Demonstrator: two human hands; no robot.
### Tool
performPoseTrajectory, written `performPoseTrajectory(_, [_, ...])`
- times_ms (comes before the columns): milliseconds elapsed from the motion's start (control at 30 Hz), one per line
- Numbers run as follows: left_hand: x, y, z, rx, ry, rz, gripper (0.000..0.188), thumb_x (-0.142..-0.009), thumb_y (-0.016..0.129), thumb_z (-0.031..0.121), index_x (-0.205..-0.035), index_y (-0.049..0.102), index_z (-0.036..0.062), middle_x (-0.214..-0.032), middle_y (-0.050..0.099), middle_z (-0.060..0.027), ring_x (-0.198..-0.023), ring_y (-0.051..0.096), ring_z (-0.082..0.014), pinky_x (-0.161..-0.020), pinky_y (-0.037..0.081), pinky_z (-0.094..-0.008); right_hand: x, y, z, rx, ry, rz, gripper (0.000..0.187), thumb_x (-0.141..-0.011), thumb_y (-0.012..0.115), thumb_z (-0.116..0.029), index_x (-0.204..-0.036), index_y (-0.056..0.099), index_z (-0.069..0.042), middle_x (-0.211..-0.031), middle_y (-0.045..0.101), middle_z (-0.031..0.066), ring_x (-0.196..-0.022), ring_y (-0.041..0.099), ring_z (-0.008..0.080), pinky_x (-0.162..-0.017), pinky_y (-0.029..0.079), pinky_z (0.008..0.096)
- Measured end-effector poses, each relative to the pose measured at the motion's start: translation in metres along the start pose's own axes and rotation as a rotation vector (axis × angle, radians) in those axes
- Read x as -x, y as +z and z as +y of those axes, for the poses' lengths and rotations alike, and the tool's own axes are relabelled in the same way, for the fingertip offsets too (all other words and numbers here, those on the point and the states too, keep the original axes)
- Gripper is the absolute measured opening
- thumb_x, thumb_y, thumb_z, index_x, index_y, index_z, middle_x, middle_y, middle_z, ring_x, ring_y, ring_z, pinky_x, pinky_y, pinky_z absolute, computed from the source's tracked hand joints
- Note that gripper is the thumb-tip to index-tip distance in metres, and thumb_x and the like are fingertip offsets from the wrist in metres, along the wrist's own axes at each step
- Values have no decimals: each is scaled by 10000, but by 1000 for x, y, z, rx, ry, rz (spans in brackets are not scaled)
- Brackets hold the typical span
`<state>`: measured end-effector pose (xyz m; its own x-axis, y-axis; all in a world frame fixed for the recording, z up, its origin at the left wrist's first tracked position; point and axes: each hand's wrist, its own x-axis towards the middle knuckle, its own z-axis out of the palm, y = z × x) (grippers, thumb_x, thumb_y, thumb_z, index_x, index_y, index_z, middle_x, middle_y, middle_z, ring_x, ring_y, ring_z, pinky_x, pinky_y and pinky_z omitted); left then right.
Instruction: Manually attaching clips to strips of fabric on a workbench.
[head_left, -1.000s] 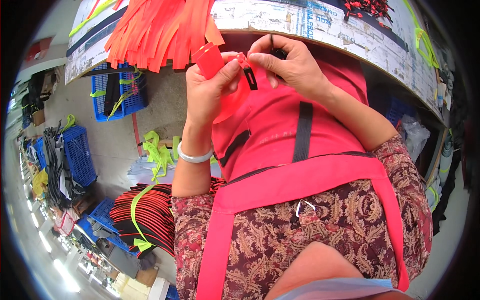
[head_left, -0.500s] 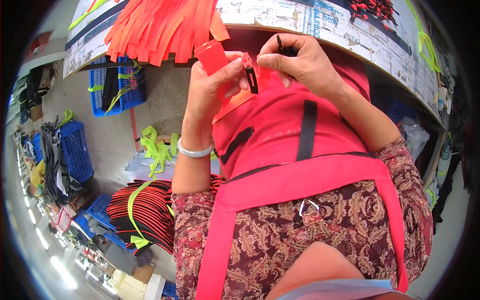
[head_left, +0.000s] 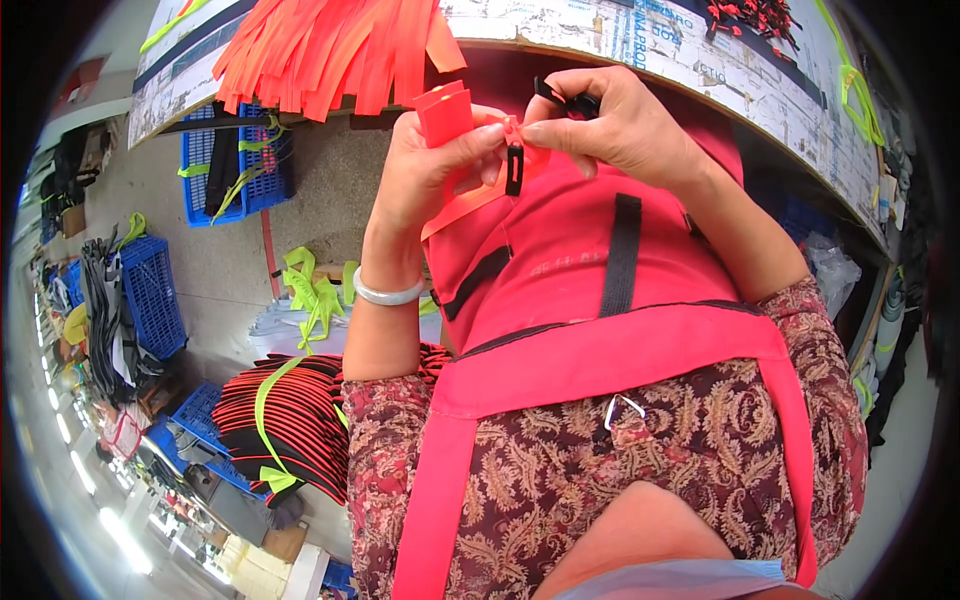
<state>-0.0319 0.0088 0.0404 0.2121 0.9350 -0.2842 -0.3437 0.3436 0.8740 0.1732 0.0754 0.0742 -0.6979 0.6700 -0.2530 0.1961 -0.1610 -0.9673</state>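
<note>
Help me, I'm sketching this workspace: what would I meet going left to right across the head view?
Blue basket by the table edge → left hand → small black slotted piece → right hand → clear plastic bag

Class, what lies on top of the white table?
Orange strips, black bands, green straps and small red-black pieces. The strips overhang the near edge, hiding what lies beneath.

- Left hand [head_left: 425, 165] grips a folded red strip [head_left: 445, 115]
- Right hand [head_left: 625, 125] holds black pieces [head_left: 583, 104] near a dangling slotted black tab [head_left: 514, 184]
- Orange strips [head_left: 335, 55] overhang the tabletop [head_left: 560, 22]
</note>
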Motion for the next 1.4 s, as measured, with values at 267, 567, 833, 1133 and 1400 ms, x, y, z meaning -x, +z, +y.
performPoseTrajectory(267, [-1,0,-2,-32,-14,23,156,-852,659,123,-949,664,2,-685,621,-37,-527,546,-76,-407,331,-185,-6,-5,2,55,39,-53,169,-838,674,-162,-856,649,5,-697,606,22,-501,481,49,-476,389,196])
performPoseTrajectory(567, [-4,-4,-10,47,31,49,226,-867,624,161,-999,634,-21,-667,595,-43,-487,520,-89,-371,314,-195,-5,5,5,-51,118,40,225,-849,694,-209,-902,649,5,-695,595,12,-512,482,43,-481,383,188])
performPoseTrajectory(833, [-4,-3,-8,35,-9,31,196,-846,638,130,-977,633,-16,-649,587,-46,-461,504,-89,-371,315,-197,-5,0,4,2,69,-25,182,-848,671,-163,-871,638,14,-695,598,23,-530,490,54,-508,394,198])
performPoseTrajectory(1133, [-6,-5,-8,-27,-2,-9,185,-836,660,134,-950,653,-11,-695,614,-53,-483,524,-85,-379,346,-199,-9,-6,6,-90,176,-48,151,-809,676,-165,-858,655,-23,-709,612,8,-525,479,31,-469,343,184])
performPoseTrajectory(1400, [-9,-4,-8,38,23,27,157,-857,653,106,-949,652,-22,-716,633,-58,-517,544,-83,-401,385,-201,-14,-4,18,-114,114,-11,187,-846,684,-201,-923,663,-31,-678,591,-29,-518,481,2,-439,303,152])
